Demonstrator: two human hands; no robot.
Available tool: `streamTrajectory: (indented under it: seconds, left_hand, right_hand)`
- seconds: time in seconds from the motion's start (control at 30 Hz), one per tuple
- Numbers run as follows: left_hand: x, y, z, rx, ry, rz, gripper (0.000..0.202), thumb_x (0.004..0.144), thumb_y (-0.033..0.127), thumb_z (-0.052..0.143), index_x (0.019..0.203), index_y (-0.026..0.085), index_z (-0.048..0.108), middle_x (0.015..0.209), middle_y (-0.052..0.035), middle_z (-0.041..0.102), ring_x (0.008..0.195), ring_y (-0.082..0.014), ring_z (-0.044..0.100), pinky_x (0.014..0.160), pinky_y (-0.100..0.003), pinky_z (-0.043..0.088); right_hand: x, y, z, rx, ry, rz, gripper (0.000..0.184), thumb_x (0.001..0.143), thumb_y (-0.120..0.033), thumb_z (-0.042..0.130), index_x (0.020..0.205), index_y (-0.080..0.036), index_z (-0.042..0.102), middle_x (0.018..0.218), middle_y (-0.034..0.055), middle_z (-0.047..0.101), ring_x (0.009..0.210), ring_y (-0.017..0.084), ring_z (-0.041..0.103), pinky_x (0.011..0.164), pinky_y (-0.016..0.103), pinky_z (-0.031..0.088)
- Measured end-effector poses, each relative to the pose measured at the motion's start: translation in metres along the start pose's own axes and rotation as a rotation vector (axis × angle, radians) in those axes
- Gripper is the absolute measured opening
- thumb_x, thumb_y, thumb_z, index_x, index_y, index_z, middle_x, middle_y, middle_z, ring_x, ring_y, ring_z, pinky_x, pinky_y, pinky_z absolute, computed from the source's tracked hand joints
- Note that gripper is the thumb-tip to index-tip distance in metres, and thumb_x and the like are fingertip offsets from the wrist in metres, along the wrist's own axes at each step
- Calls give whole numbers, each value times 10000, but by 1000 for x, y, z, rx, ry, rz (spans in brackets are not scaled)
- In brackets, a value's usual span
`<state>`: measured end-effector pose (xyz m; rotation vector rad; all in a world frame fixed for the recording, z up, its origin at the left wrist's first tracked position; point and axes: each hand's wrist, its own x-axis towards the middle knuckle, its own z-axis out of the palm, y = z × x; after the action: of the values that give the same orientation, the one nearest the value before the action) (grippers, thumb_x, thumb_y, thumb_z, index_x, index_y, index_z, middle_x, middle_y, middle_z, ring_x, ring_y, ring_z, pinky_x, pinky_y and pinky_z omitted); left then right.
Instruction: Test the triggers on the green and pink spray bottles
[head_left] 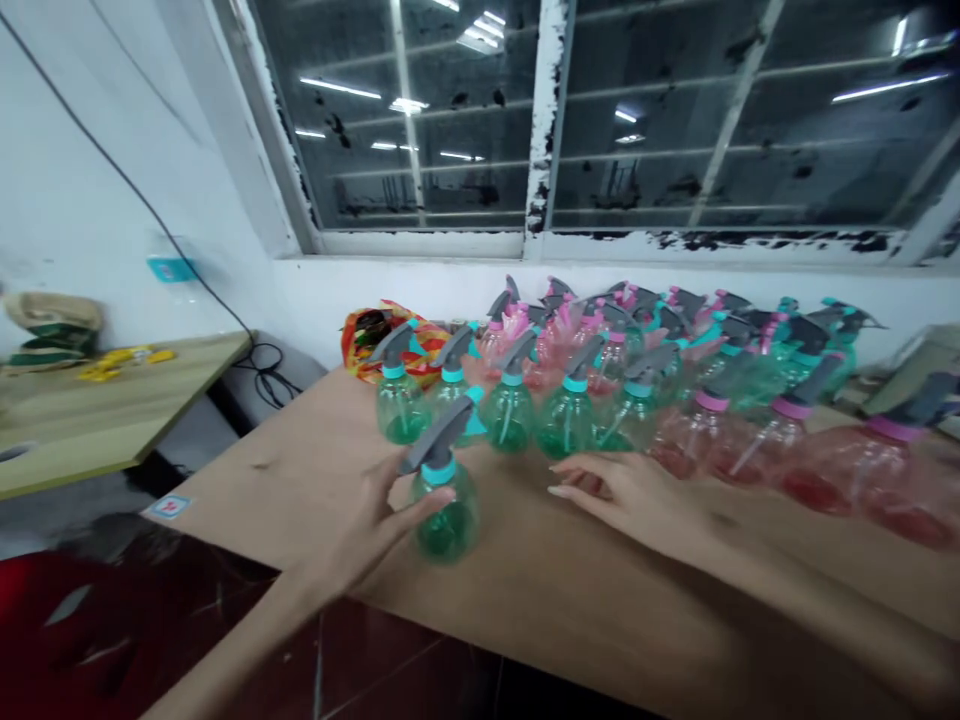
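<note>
My left hand (390, 515) is wrapped round the left side of a green spray bottle (448, 525) with a grey trigger head and turquoise collar, near the table's front edge. To its right, my right hand (611, 490) hovers over the tabletop with fingers curved and apart, holding nothing. Just behind the hands stands a row of green spray bottles (568, 420), continued on the right by pink spray bottles (772, 435). Blur hides the fingertips of my left hand behind the bottle.
More pink and green bottles crowd against the wall below the window (537, 120). A red and yellow bag (360, 345) lies at the brown table's (300, 470) back left. Farther left, another table (135, 400) carries yellow pieces (120, 362); a black cable (274, 370) hangs between them.
</note>
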<state>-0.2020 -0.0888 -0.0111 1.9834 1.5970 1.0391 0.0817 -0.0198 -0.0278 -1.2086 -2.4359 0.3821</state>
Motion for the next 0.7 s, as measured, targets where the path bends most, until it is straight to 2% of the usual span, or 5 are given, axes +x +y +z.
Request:
streamTrajectory:
  seconds: [0.13, 0.17, 0.3, 0.53, 0.7]
  left_hand:
    - [-18, -45, -51, 80, 171, -182, 415, 750, 543, 616, 978, 197, 636, 1062, -109, 692, 1057, -358, 592, 872, -488, 484]
    - [-20, -55, -62, 70, 199, -214, 455, 739, 550, 620, 1019, 191, 624, 1113, -118, 675, 1077, -360, 583, 890, -495, 476]
    - [-10, -87, -95, 34, 269, -227, 485, 731, 550, 614, 1027, 165, 617, 1144, -125, 663, 1031, -331, 616, 914, -472, 474]
    - [34, -120, -106, 28, 342, -167, 439, 742, 522, 601, 1000, 168, 619, 1106, -106, 674, 1006, -289, 626, 914, -419, 480]
    - [62, -139, -103, 4, 335, -121, 449, 772, 516, 593, 1043, 158, 612, 1135, -99, 660, 1039, -267, 611, 946, -393, 461]
  right_hand:
    - [50, -46, 23, 138, 31, -38, 315, 847, -470, 530, 1063, -274, 649, 794, 8, 726, 694, 202, 664, 605, 323, 484]
    - [63, -56, 29, 184, 35, -50, 343, 841, -474, 538, 1085, -256, 640, 782, 16, 722, 667, 199, 657, 604, 324, 477]
    - [111, -90, 53, 345, 36, -23, 525, 824, -504, 545, 1246, -192, 535, 751, 26, 716, 520, 169, 604, 624, 336, 474]
    - [168, -113, 79, 438, -2, 68, 704, 826, -491, 553, 1386, -129, 330, 696, 26, 697, 381, 128, 555, 488, 305, 480]
    - [185, -122, 83, 515, -22, 144, 712, 832, -529, 541, 1355, -100, 319, 720, 67, 689, 369, 127, 564, 364, 265, 460]
